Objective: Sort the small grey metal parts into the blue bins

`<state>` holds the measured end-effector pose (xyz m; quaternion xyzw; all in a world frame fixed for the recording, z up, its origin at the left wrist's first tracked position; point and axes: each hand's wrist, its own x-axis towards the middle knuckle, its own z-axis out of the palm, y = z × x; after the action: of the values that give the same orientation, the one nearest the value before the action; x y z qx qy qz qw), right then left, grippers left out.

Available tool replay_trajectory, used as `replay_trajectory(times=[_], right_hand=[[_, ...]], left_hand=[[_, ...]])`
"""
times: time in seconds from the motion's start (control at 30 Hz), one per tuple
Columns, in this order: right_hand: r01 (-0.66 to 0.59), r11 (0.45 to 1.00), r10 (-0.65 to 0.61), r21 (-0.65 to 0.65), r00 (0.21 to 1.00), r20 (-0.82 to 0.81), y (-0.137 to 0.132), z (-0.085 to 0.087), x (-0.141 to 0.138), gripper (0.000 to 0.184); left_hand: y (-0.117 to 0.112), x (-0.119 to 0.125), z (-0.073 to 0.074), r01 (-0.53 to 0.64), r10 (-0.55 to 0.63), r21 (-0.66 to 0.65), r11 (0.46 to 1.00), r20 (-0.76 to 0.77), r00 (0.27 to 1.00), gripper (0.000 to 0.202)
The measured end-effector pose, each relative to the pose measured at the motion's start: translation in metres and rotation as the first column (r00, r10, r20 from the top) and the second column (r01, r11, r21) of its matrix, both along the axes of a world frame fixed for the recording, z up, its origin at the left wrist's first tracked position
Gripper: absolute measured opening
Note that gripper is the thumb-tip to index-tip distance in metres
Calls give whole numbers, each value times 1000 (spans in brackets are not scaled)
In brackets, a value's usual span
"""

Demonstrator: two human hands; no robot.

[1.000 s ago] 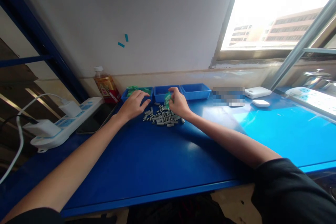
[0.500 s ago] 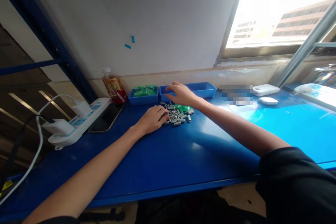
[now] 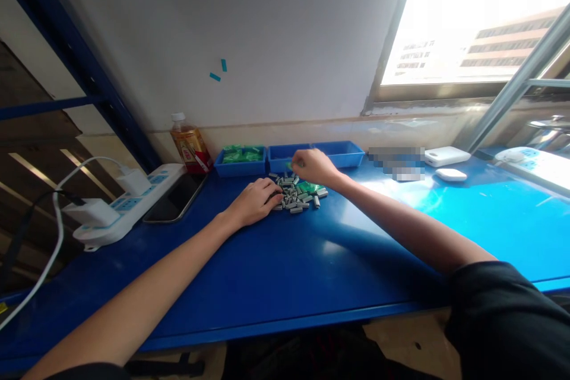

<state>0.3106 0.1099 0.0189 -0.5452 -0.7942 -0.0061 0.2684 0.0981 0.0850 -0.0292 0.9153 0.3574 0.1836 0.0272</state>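
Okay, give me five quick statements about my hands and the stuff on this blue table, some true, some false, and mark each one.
1. The left hand is at the edge of the pile of metal pieces. True.
2. The leftmost blue tray holds green pieces. True.
3. The right hand is over the phone. False: the right hand is by the middle blue tray.
4. The bottle has a white cap. True.
5. The power strip is to the right of the leftmost blue tray. False: the power strip lies to its left.
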Motion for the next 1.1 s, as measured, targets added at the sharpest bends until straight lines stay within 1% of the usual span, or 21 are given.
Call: replay_trajectory(times=[0.07, 0.13, 0.2, 0.23, 0.27, 0.3, 0.33, 0.4, 0.43, 0.47, 0.57, 0.63, 0.7, 0.73, 0.8, 0.87, 0.93, 0.97, 1.03, 1.07, 1.1], right_hand=[[24, 987, 6, 161, 983, -184, 10, 24, -9, 20], [53, 936, 72, 349, 939, -337, 25, 47, -25, 29], [38, 884, 148, 467, 924, -354, 38, 58, -46, 34], [2, 878, 161, 478, 940, -299, 43, 58, -57, 34], [-51, 890, 156, 452, 967, -199, 46, 55, -68, 32], [-104, 916, 139, 388, 988, -65, 46, 49, -76, 28], [-140, 946, 122, 292, 989, 80, 44, 41, -82, 26], [-143, 985, 110, 92, 949, 295, 33, 23, -84, 35], [-123, 992, 107, 26, 935, 339, 25, 15, -79, 41], [-105, 994, 97, 6, 935, 341, 16, 9, -70, 44], [-75, 996, 54, 47, 936, 348, -12, -3, -29, 41], [-23, 999, 37, -40, 917, 397, -25, -7, 0, 44], [24, 982, 55, -185, 909, 413, -32, -12, 22, 45], [37, 972, 61, -234, 915, 398, -34, -15, 29, 42], [50, 966, 39, -252, 940, 338, -33, -21, 36, 30], [63, 978, -7, -197, 962, 272, -31, -22, 35, 21], [53, 991, -28, -120, 979, 203, -26, -15, 28, 18], [34, 997, -24, -66, 987, 158, -23, -7, 23, 17], [-14, 996, 11, 94, 1000, 30, -12, 14, 9, 18], [-36, 981, 46, 191, 998, -51, -5, 27, 0, 20], [-44, 949, 91, 311, 986, -140, 3, 39, -11, 23]], left_hand=[[1, 0, -1, 5, -5, -7, 1000, 0, 1000, 39], [2, -1, -2, 9, -9, -12, 1000, 3, 1000, 39], [1, -1, -1, 7, -7, -16, 1000, 0, 1000, 38], [1, -1, -1, 3, -3, -16, 1000, -4, 1000, 38], [0, -1, -1, -1, 1, -15, 1000, -10, 1000, 38], [-1, -1, -1, -6, 6, -15, 1000, -18, 1000, 38], [-1, -1, -1, -11, 10, -13, 1000, -28, 1000, 37], [-2, -1, -1, -19, 19, -7, 1000, -45, 999, 37], [-1, -1, -1, -22, 22, -6, 1000, -52, 998, 36], [-1, -1, -2, -24, 23, -4, 1000, -55, 998, 36], [1, -1, -3, -19, 20, 5, 1000, -38, 999, 37], [2, -1, -4, -16, 16, 4, 1000, -22, 1000, 38], [3, 0, -4, -18, 18, -14, 1000, -16, 1000, 38], [3, 0, -4, -20, 20, -25, 999, -16, 1000, 38], [3, 0, -3, -22, 22, -37, 999, -15, 1000, 37], [3, 0, -3, -25, 25, -27, 999, -13, 1000, 36], [3, 0, -3, -29, 28, -12, 1000, -11, 1000, 36], [3, 0, -4, -29, 29, -9, 1000, -11, 1000, 35], [4, 0, -4, -27, 27, -15, 1000, -11, 1000, 35], [4, 0, -4, -26, 26, -18, 999, -11, 1000, 35], [4, 0, -5, -29, 29, -15, 999, -10, 1000, 35]])
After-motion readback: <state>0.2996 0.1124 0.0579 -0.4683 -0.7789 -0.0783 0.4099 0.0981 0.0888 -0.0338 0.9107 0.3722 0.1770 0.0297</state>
